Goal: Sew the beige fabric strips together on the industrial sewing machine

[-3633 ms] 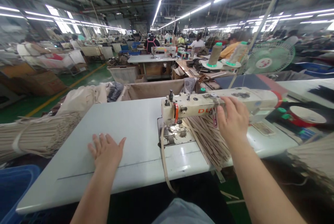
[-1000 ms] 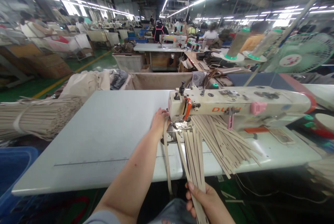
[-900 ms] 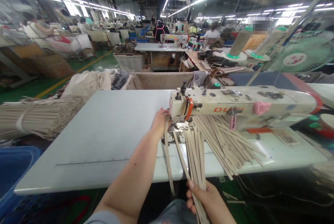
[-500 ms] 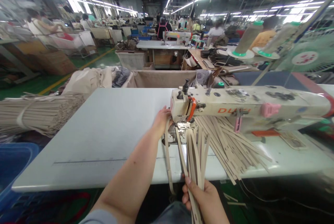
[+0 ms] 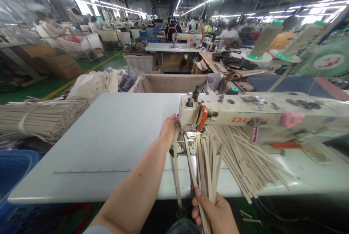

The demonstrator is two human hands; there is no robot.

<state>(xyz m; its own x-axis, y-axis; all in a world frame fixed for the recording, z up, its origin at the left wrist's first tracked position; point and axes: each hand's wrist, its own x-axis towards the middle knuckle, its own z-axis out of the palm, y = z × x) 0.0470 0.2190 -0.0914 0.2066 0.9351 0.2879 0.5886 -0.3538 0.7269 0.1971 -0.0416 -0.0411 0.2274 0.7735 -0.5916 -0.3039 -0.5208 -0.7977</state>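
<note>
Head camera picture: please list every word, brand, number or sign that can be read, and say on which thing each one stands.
"DU": orange letters on the front of the sewing machine; the letters after them are hidden behind a hanging pink clip.
Round red and white label at the middle of the fan: too blurred to read.
Ruler marks along the front of the table: too small to read.

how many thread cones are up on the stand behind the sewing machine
2. One thread cone stands on the left, above the sewing machine; the other thread cone is to its right, beside the fan. More may sit outside the picture.
</note>
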